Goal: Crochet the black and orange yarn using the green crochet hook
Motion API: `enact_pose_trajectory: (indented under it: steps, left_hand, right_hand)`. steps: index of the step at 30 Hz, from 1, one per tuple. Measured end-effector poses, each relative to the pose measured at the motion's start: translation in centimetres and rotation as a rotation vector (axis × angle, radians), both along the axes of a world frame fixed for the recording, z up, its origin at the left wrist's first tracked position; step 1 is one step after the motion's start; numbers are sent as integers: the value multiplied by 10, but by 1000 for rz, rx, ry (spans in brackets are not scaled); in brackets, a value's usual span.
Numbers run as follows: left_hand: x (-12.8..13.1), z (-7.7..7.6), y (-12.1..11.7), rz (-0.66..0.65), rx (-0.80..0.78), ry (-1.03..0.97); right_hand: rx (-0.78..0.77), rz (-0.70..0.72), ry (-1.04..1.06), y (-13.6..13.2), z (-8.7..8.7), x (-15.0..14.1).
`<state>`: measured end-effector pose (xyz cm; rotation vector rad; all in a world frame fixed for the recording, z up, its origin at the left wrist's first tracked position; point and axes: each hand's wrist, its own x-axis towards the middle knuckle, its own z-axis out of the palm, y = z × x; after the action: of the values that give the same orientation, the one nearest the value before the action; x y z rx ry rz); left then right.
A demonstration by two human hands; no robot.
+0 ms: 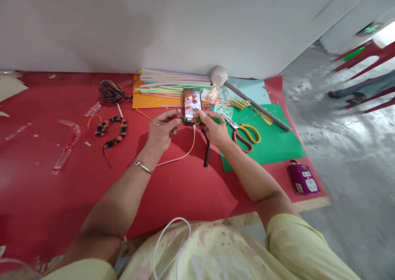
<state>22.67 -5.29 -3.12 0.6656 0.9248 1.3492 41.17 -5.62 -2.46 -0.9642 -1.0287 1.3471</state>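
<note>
My left hand [161, 133] is closed in a pinch on a short piece of dark multicoloured yarn [182, 119] in front of the phone. My right hand [213, 128] grips a slim green-handled tool [218, 120] that looks like a crochet hook; its tip is too small to make out. Between and behind my hands stands a phone [192, 101] with a lit screen and a white cable [185, 153] plugged in. To the left lie a ball of multicoloured yarn [111, 91] and a curved, knotted yarn strip [121, 133] in black, orange and red.
Scissors [247, 136] with red and yellow handles lie on green paper [277, 144]. Pale pipe cleaners [173, 79], a stick with a white ball [219, 75] and plastic scraps lie along the wall. A purple box [304, 179] sits near the red table's right edge. A seated person's leg [364, 86] shows beyond.
</note>
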Motion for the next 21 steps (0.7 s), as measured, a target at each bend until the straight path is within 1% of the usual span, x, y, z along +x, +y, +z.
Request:
enact_pose_trajectory:
  steps: [3, 5, 12, 17, 21]
  left_hand:
    - [1, -3, 2, 45, 37, 21]
    - [2, -4, 2, 55, 46, 27]
    - [1, -6, 2, 50, 55, 59]
    - [1, -5, 2, 64, 48, 71]
    - [2, -5, 1, 61, 43, 60]
  right_hand:
    - [-4, -11, 46, 2, -2, 0]
    - [-13, -14, 39, 2, -1, 1]
    - [25, 29, -109, -3, 5, 0]
    - [-13, -21, -33, 0, 2, 1]
    - [-5, -3, -10, 1, 1, 1]
